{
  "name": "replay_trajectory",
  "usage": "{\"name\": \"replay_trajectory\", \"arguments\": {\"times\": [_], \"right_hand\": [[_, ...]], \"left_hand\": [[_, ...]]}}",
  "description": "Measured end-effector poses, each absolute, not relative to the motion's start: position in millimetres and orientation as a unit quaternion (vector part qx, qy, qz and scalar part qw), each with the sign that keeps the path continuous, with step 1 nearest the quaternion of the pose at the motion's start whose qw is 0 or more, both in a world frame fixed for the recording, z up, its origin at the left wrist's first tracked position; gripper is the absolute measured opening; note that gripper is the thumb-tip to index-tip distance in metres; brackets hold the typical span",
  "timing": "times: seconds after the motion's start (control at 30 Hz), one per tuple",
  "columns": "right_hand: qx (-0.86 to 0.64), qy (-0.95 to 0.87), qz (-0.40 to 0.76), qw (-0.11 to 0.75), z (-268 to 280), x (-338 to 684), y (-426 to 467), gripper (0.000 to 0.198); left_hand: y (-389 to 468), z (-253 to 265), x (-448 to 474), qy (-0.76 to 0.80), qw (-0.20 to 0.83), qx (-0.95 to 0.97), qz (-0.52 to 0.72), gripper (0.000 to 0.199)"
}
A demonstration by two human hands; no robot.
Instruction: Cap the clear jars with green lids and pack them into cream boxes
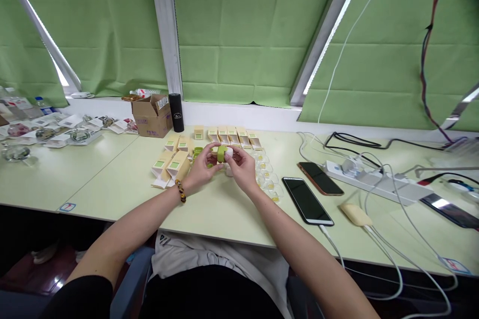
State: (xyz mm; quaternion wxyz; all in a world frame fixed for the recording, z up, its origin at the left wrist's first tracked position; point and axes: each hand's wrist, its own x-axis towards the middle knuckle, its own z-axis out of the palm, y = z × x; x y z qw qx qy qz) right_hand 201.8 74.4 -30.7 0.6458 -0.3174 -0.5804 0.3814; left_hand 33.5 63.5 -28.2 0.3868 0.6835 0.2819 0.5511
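In the head view, my left hand [201,169] and my right hand [244,168] meet above the table. Between them is a small round green and white piece [221,154]; its exact kind cannot be told. My left fingers are closed on the green side, while my right thumb and fingers pinch the white side. Below and behind my left hand lie more green pieces [197,151], partly hidden by it. Small cream boxes with open flaps [178,163] stand to the left, and another row of cream boxes [232,134] is behind. Clear plastic pieces with yellow centres [267,174] lie beside my right hand.
Two phones [307,201] [321,178], a white power strip [374,183], a cream charger-like block [356,214] and tangled cables occupy the right. A cardboard box [151,117] and black bottle [176,112] stand at the back. Glassy items on white cards [80,135] cover the far left.
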Motion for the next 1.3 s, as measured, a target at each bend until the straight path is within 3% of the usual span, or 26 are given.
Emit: {"name": "replay_trajectory", "arguments": {"times": [0.23,0.57,1.3], "right_hand": [[-0.314,-0.546,0.447,0.635,-25.0,202.5,74.7,0.045],[-0.3,-0.541,0.481,0.621,-21.2,205.2,69.3,0.046],[-0.31,-0.564,0.457,0.614,-22.2,205.1,70.2,0.038]], "left_hand": [[71.2,-31.6,30.6,0.379,0.195,0.717,0.552,0.049],[77.8,-38.5,32.0,0.267,0.346,0.68,0.589,0.055],[68.8,-33.2,32.6,0.338,0.227,0.718,0.565,0.043]]}}
